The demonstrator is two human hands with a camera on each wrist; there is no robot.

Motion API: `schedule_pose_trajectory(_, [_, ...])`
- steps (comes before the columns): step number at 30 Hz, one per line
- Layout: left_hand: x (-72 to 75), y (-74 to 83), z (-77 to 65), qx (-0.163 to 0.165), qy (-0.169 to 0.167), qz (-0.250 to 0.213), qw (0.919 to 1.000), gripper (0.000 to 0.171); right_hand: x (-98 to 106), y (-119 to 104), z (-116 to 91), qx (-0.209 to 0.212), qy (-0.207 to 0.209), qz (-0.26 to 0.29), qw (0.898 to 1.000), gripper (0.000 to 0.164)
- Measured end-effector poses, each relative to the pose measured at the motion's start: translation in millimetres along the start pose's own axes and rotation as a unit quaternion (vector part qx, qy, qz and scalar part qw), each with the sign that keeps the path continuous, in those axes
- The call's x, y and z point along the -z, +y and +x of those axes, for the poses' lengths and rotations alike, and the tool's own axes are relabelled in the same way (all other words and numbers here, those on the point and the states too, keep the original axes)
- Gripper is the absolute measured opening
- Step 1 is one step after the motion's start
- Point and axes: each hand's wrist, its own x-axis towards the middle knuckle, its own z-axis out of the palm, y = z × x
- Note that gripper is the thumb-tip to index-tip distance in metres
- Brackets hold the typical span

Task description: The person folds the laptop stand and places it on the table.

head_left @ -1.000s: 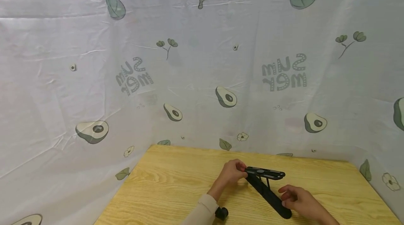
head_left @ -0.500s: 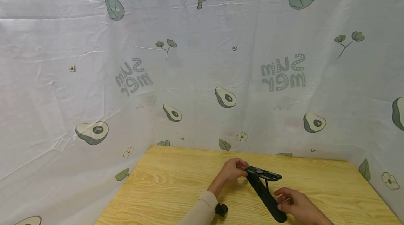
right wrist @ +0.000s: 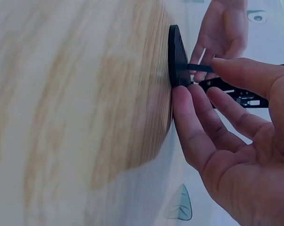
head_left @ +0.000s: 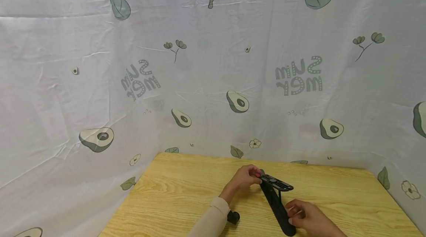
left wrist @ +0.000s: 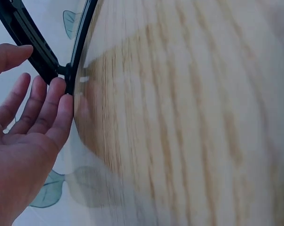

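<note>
A black folding stand point(head_left: 277, 207) rests on the wooden table, its long base running diagonally towards me. A slotted upper plate point(head_left: 277, 183) is raised from the base at the far hinge end, with a thin strut point(head_left: 280, 195) between them. My left hand point(head_left: 245, 177) touches the hinge end with extended, slightly bent fingertips; its thumb overlaps the upper plate point(left wrist: 27, 35) in the left wrist view. My right hand point(head_left: 308, 215) is at the base's near end, fingertips against its side. In the right wrist view, the right thumb point(right wrist: 248, 75) stands apart from the fingers.
A small black object point(head_left: 233, 217) lies on the table point(head_left: 179, 192) beside my left sleeve point(head_left: 213, 217), partly hidden by it. A pale curtain point(head_left: 199, 78) printed with leaves and avocados hangs behind and at the sides of the table.
The stand has turned, its near end and upper plate swinging to the left. My right hand has moved left along with it, while my left hand stays by the hinge end.
</note>
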Motion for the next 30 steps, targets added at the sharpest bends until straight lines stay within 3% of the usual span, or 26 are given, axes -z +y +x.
schedule_pose_trajectory(8, [-2.0,-3.7,5.0,-0.011,-0.005,-0.013,0.9998,0.030,5.4,86.7,36.7,0.008,-0.035,0.023,0.999,0.048])
schedule_pose_trajectory(12, [-2.2,-4.5,7.2,-0.013,-0.011,-0.012,0.9998,0.031,2.1,103.9,46.7,0.029,-0.044,0.017,0.998,0.045])
schedule_pose_trajectory(17, [-3.1,-6.0,10.4,-0.012,-0.016,-0.019,0.9996,0.030,-9.9,85.1,41.2,0.033,-0.047,0.025,0.998,0.040])
schedule_pose_trajectory(22, [-4.2,-7.8,14.0,-0.007,-0.019,-0.024,0.9995,0.032,-23.5,19.8,18.1,0.038,-0.050,0.004,0.998,0.038])
schedule_pose_trajectory(24, [-3.9,-7.5,14.9,-0.010,-0.021,-0.029,0.9993,0.034,-26.4,3.9,14.1,0.037,-0.050,-0.002,0.998,0.037])
schedule_pose_trajectory(26, [-3.3,-7.1,15.4,-0.014,-0.025,-0.032,0.9991,0.035,-27.2,4.7,16.5,0.029,-0.055,-0.003,0.998,0.038])
schedule_pose_trajectory(30, [-1.7,-5.9,15.6,-0.027,-0.032,-0.038,0.9984,0.038,-26.9,41.4,35.2,0.030,-0.068,0.014,0.997,0.045])
